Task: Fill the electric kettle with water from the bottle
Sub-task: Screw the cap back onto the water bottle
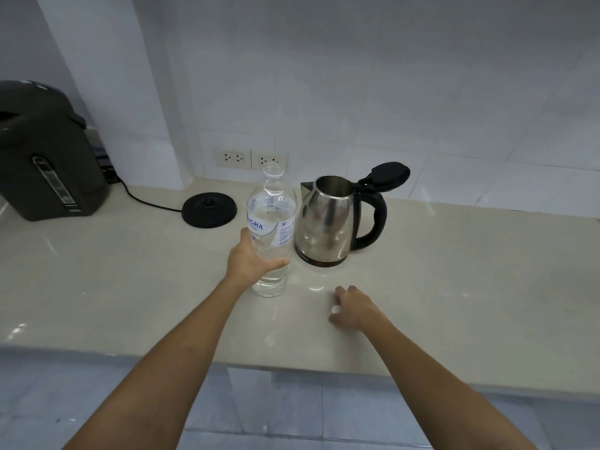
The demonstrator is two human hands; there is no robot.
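A clear plastic water bottle [272,219] stands upright on the beige counter [454,287], uncapped and holding water. My left hand [250,258] grips its lower body. Just right of it stands the steel electric kettle [328,222], off its base, with its black lid [388,176] flipped open and its handle facing right. My right hand [352,306] rests on the counter in front of the kettle, its fingers around a small white bottle cap [335,309].
The kettle's black round base [209,209] lies left of the bottle, its cord running to the back left. A dark hot-water dispenser [48,151] stands at the far left. Wall sockets [251,159] sit behind the bottle. The counter's front edge runs below my forearms.
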